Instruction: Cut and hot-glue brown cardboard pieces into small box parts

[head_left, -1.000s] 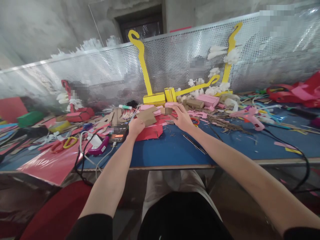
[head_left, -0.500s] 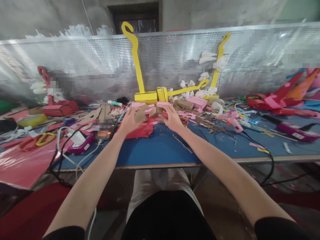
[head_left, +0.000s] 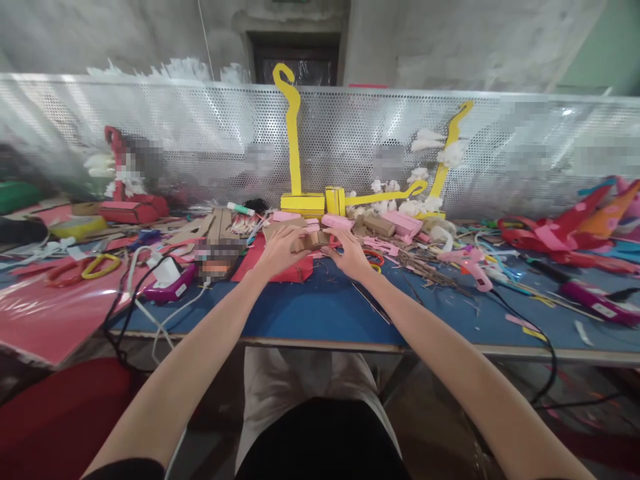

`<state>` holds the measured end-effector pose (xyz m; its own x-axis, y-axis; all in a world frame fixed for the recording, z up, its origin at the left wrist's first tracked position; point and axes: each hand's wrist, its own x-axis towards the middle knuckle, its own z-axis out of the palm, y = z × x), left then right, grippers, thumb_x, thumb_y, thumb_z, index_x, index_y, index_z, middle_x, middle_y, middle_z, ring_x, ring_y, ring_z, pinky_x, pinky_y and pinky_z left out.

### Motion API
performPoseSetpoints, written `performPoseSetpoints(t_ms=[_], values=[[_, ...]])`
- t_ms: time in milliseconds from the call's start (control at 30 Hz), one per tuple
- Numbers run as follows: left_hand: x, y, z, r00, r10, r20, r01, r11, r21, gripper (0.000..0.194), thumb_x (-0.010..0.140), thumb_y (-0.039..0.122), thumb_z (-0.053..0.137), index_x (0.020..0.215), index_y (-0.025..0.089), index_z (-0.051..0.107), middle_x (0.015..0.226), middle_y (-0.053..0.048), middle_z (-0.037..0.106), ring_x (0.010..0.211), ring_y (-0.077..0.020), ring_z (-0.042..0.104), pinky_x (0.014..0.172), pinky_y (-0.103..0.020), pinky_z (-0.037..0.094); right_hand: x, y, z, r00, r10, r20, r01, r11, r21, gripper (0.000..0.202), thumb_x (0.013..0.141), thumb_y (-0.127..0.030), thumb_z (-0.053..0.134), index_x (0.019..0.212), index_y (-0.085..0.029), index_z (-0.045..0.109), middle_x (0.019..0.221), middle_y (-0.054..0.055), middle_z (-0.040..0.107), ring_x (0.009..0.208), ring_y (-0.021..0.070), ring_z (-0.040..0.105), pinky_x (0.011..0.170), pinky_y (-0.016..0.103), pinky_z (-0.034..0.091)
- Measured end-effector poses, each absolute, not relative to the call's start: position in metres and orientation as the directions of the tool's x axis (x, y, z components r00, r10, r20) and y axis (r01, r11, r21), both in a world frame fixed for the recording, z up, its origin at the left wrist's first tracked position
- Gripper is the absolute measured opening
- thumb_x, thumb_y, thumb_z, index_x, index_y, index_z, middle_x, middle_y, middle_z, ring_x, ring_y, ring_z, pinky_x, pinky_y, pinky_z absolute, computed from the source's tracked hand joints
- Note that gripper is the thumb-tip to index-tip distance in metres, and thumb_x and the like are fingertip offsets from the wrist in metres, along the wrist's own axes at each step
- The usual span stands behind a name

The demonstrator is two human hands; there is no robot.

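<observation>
A small brown cardboard piece [head_left: 316, 241], folded like part of a box, is held between both hands above the table. My left hand [head_left: 281, 252] grips its left end, and the fingers of my right hand [head_left: 349, 253] close on its right end. Beneath my left hand lies a red sheet or flat packet [head_left: 299, 269]. Just behind the hands are pink blocks [head_left: 337, 222] and a yellow box base [head_left: 302, 203] with a tall yellow hooked strip [head_left: 293, 140]. Scissors [head_left: 374, 256] with red and yellow handles lie right of my right hand.
A pink glue gun [head_left: 475, 265] with a black cord lies at right, near cardboard scraps [head_left: 425, 250]. At left are a purple power strip [head_left: 170, 283] with a white plug, a phone [head_left: 216, 267] and more scissors [head_left: 100, 266]. A perforated metal panel [head_left: 210, 140] stands behind.
My hands have come closer together, and the cardboard piece is now held between them. Before, my left hand held brown cardboard farther left. The camera view has tilted up and shifted left.
</observation>
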<state>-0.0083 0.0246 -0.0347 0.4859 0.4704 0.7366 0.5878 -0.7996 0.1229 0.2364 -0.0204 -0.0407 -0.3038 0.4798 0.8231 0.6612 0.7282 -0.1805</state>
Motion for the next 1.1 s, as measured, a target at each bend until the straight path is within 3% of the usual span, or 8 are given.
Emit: performPoseSetpoints(t_ms=[1100], values=[[-0.0061, 0.0271, -0.0384, 0.480, 0.494, 0.725, 0.587, -0.795, 0.154, 0.044, 0.088, 0.046, 0.071, 0.126, 0.025, 0.064, 0.127, -0.007, 0.070, 0.124, -0.0283, 0.059, 0.109, -0.045, 0.044, 0.2379, -0.0189, -0.0449, -0.293, 0.539, 0.790, 0.674, 0.703, -0.229, 0.041, 0.098, -0.043, 0.059, 0.134, -0.024, 0.057, 0.131, 0.013, 0.065, 0.123, 0.0312, 0.060, 0.103, 0.049, 0.051]])
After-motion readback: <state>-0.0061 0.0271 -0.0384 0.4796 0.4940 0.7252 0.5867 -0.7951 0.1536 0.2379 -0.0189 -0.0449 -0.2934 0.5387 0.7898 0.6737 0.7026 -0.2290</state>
